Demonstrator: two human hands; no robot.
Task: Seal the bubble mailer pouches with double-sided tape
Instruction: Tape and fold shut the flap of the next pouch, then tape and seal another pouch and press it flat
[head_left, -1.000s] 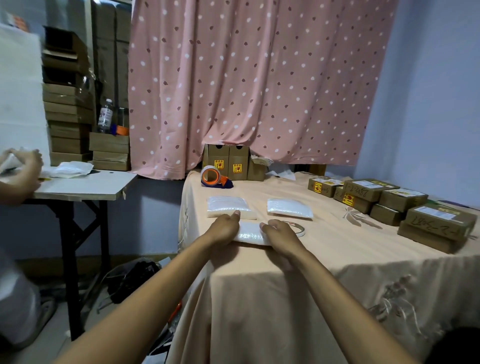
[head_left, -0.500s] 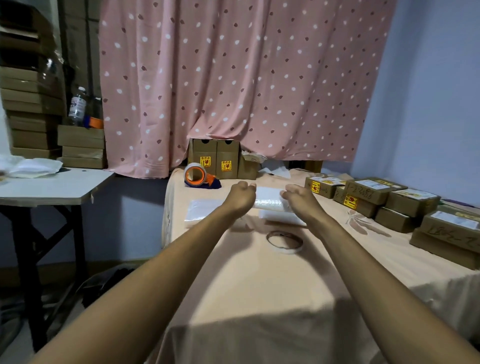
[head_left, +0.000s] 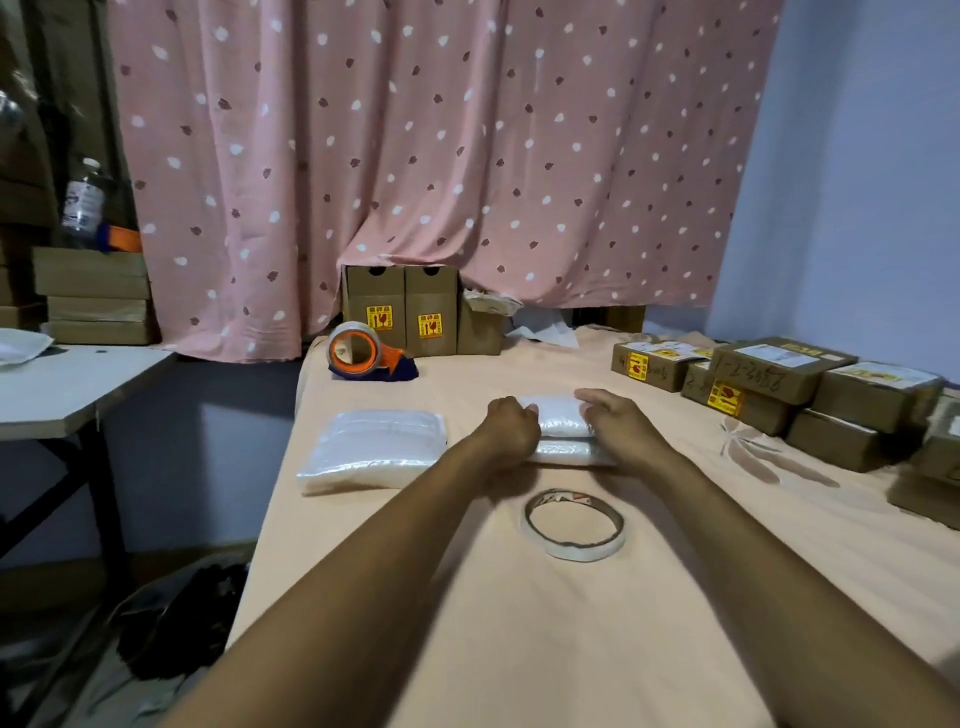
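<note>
Peach tablecloth, both hands apparently gripping top pouch

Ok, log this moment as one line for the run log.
stage: stacking | left hand + right hand: setting bubble mailer pouch onto another pouch | double-sided tape roll: untouched on table, nearer camera

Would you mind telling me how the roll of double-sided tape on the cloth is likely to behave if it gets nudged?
The tape roll lies flat on its side, so it should slide, not roll. It looks like a thin ring, probably light. The tablecloth may drag on it.
</note>
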